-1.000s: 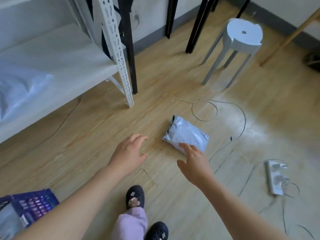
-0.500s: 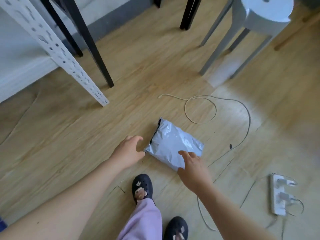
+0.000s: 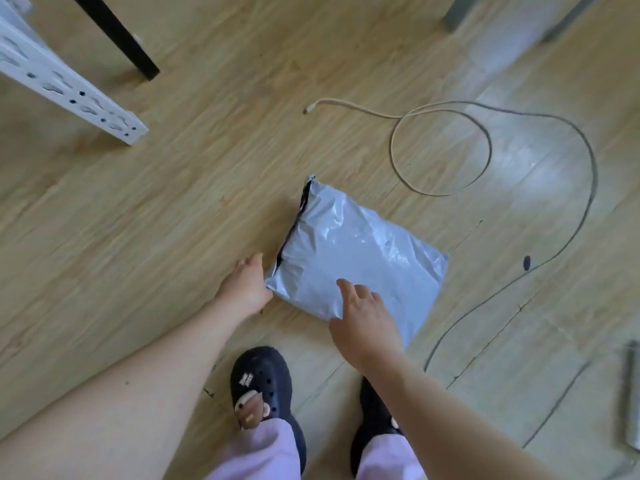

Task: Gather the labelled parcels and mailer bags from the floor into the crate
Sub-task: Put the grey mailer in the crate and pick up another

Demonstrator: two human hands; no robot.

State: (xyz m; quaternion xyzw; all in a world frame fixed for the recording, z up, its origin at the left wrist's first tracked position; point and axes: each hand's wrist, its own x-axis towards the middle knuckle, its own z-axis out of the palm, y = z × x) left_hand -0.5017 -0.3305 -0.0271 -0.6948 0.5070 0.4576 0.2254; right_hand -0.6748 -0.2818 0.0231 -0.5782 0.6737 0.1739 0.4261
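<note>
Grey mailer bag flat on the wood floor, just ahead of the person's shoes — both hands at it

Blurry grey legs up top and the power strip at the right edge are cut off; left hand lies open against the bag's near-left corner, thumb out of sight; right hand is spread open over the near edge — fingertips on the plastic, gripping nothing
</note>
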